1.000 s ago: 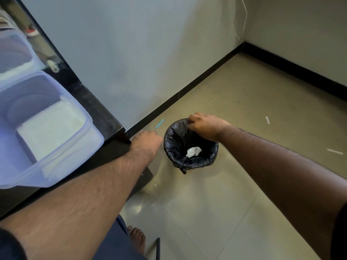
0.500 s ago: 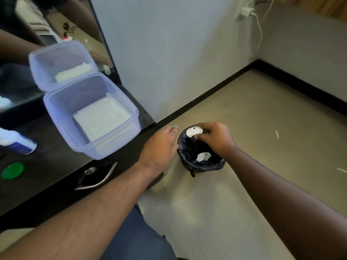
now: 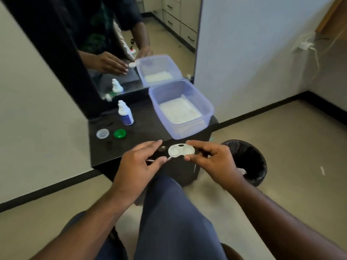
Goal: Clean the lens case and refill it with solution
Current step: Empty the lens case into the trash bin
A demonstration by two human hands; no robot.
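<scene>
A seated person in dark blue trousers (image 3: 174, 218), both forearms bare to the elbow; the left hand (image 3: 139, 166) and right hand (image 3: 216, 162) carry no rings, watch or gloves. Short nails show.

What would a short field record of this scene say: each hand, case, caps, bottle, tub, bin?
right hand: pinches the case
left hand: fingers straight beside the case; what it holds is unclear
case: open, both wells facing up
caps: clear and green, off, on the table
bottle: upright, uncapped
tub: open, white pads inside
bin: on the floor, black liner
</scene>
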